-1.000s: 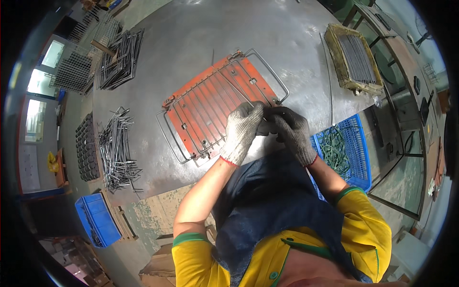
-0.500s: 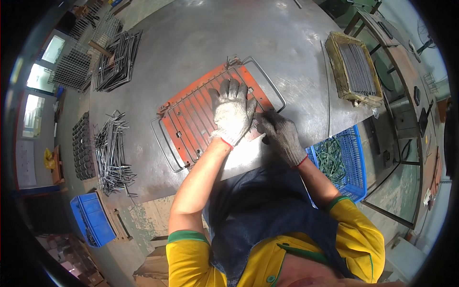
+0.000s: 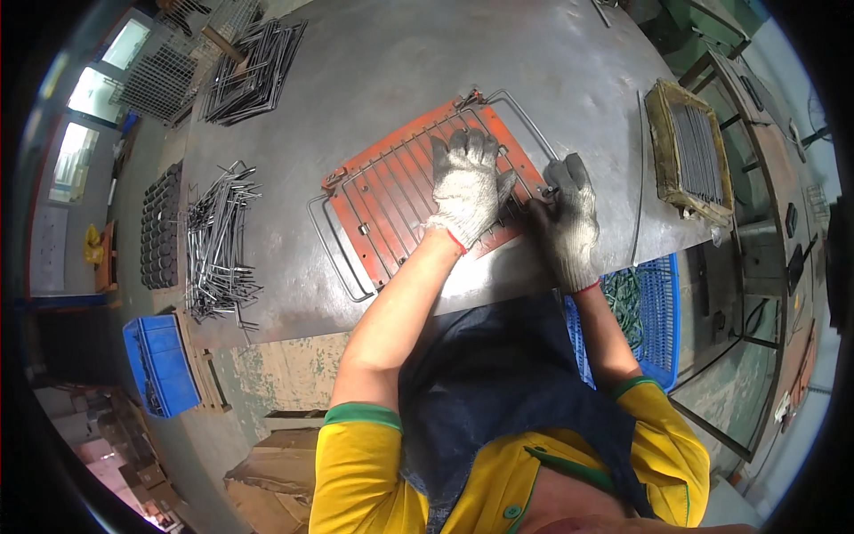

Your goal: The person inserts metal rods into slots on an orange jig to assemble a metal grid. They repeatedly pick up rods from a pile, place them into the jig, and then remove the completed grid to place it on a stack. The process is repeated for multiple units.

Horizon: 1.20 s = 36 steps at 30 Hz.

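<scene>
- Orange-red rectangular metal plate (image 3: pixel 391 147) lies mid-surface on grey sheet metal (image 3: pixel 400 53), long axis slanting from near left to far right
- Steel-wire rack (image 3: pixel 400 191) sits along that axis, looped handles (image 3: pixel 527 123) at both ends
- Left hand (image 3: pixel 467 182), grey-white gloved, palm down on the rack, fingers pointing away, slightly spread
- Right hand (image 3: pixel 572 218), also gloved, at the plate's right edge, fingers pointing away; cannot tell whether they pinch anything

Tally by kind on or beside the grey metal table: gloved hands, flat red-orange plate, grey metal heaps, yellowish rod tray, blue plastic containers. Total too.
Grey-and-white gloved hands (left hand, right hand): 2
Flat red-orange plate: 1
Grey metal heaps (angular frames, bent rods): 2
Yellowish rectangular tray of grey rods: 1
Blue plastic containers (bin, basket): 2
Total: 8
</scene>
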Each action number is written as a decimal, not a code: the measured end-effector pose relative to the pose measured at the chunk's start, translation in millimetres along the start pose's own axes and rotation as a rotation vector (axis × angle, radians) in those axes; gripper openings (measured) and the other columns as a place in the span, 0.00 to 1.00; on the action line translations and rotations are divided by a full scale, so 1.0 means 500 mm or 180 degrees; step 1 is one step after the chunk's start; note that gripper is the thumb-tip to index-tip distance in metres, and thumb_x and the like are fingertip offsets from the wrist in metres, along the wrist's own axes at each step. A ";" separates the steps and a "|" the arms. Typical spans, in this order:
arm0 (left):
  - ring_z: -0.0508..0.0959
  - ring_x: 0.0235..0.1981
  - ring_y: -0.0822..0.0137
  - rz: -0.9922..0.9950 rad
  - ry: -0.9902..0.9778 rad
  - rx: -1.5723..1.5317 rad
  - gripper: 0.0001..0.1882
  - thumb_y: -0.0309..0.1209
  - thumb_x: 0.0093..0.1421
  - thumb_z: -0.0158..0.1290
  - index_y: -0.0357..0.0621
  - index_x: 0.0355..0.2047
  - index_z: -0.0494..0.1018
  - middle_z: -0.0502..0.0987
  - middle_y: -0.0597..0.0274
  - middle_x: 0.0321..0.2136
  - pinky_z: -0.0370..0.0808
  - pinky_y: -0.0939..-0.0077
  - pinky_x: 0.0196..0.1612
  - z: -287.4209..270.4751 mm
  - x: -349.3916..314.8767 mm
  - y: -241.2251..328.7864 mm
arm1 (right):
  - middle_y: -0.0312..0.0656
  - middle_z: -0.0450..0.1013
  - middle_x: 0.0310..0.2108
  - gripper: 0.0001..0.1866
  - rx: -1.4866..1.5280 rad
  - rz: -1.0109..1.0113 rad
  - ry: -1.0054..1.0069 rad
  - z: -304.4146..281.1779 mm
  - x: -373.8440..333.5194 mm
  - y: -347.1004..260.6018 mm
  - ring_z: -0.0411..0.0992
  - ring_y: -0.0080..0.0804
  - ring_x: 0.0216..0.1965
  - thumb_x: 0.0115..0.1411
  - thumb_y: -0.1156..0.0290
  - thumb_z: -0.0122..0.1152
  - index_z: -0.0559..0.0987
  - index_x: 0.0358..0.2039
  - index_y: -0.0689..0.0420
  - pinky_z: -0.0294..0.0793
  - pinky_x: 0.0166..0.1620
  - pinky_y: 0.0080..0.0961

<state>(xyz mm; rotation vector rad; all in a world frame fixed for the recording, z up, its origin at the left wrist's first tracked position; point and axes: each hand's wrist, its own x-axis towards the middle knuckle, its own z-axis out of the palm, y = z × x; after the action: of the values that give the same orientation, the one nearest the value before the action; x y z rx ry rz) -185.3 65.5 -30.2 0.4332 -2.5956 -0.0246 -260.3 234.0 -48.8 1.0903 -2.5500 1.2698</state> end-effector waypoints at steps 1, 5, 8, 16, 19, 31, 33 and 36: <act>0.72 0.52 0.54 -0.0021 0.0066 -0.0004 0.23 0.45 0.58 0.59 0.43 0.47 0.74 0.74 0.54 0.48 0.62 0.45 0.59 0.003 -0.006 -0.004 | 0.55 0.64 0.63 0.27 0.0187 0.0033 0.0071 0.004 -0.005 0.008 0.67 0.54 0.62 0.55 0.69 0.71 0.74 0.56 0.56 0.72 0.59 0.39; 0.71 0.53 0.54 -0.0092 0.0067 0.0085 0.24 0.48 0.59 0.58 0.44 0.48 0.74 0.73 0.54 0.50 0.62 0.45 0.60 0.014 -0.005 -0.002 | 0.54 0.68 0.60 0.23 0.0452 0.0061 0.0072 -0.014 0.009 0.027 0.69 0.52 0.59 0.58 0.65 0.69 0.76 0.53 0.56 0.72 0.58 0.39; 0.71 0.53 0.52 -0.0112 0.0112 0.0016 0.25 0.48 0.59 0.58 0.44 0.49 0.74 0.73 0.53 0.50 0.61 0.44 0.60 0.024 -0.004 0.000 | 0.51 0.72 0.54 0.18 0.0423 -0.0043 0.0077 -0.030 0.032 0.049 0.71 0.49 0.56 0.59 0.63 0.67 0.80 0.48 0.55 0.73 0.56 0.38; 0.72 0.53 0.51 -0.0149 -0.0088 -0.0748 0.23 0.48 0.61 0.56 0.41 0.46 0.75 0.75 0.48 0.44 0.60 0.41 0.60 0.023 -0.008 -0.010 | 0.55 0.72 0.56 0.21 -0.0063 0.0185 -0.0547 0.013 0.028 0.091 0.70 0.55 0.58 0.62 0.62 0.60 0.77 0.54 0.56 0.67 0.61 0.43; 0.70 0.59 0.48 0.0060 0.0282 -0.0704 0.26 0.47 0.63 0.54 0.39 0.53 0.73 0.73 0.45 0.52 0.58 0.44 0.66 0.086 -0.051 -0.033 | 0.54 0.75 0.53 0.18 0.0147 0.0056 -0.0778 -0.004 0.023 0.092 0.72 0.53 0.55 0.69 0.62 0.53 0.78 0.52 0.59 0.68 0.60 0.41; 0.78 0.40 0.53 -0.0432 0.1102 0.0443 0.17 0.29 0.58 0.57 0.46 0.49 0.76 0.79 0.54 0.44 0.78 0.57 0.39 -0.158 -0.138 -0.289 | 0.40 0.75 0.40 0.18 0.1287 0.0152 -0.0245 0.003 -0.010 0.050 0.71 0.26 0.38 0.72 0.66 0.46 0.81 0.46 0.64 0.72 0.45 0.26; 0.79 0.42 0.53 -0.0576 0.1054 0.1237 0.20 0.30 0.59 0.57 0.48 0.53 0.75 0.78 0.52 0.49 0.78 0.57 0.39 -0.220 -0.226 -0.446 | 0.40 0.75 0.40 0.18 0.1266 0.0152 -0.0220 0.004 -0.005 0.052 0.71 0.26 0.37 0.72 0.66 0.46 0.81 0.47 0.64 0.72 0.45 0.26; 0.80 0.41 0.48 -0.2071 0.0473 0.1544 0.18 0.44 0.65 0.54 0.48 0.49 0.77 0.78 0.45 0.46 0.78 0.53 0.41 -0.301 -0.352 -0.617 | 0.40 0.75 0.40 0.17 0.1126 0.0231 -0.0274 0.002 -0.003 0.052 0.72 0.26 0.37 0.72 0.67 0.46 0.81 0.46 0.64 0.72 0.44 0.26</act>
<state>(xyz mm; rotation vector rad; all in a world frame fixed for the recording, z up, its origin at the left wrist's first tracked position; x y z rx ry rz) 124.6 -163.7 -13.3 1.3759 -2.1887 0.4022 -275.6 244.4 -66.9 1.1395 -2.5059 1.7815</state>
